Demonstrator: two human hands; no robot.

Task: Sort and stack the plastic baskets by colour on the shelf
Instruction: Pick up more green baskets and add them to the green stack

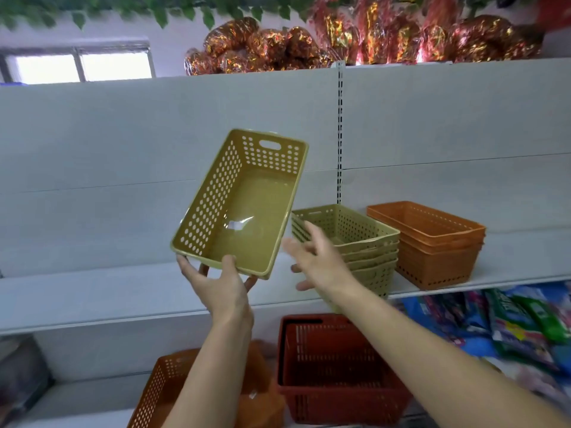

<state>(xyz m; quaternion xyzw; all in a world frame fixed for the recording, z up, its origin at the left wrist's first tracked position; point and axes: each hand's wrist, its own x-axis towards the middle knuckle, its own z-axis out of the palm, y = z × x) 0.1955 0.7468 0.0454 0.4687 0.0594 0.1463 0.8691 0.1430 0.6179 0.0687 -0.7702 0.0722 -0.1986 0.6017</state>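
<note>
head view: left hand [216, 281] clamps the near rim of a tilted green basket [244, 199] above the shelf [123, 291]; right hand [318, 257], fingers apart, empty, reaches near the green stack [364, 242]. one-rim grip could slip, dropping it.

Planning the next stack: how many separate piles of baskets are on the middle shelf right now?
2. A green pile sits by the right hand, and an orange pile stands right of it. The left hand holds one more green basket, not yet shelved.
</note>
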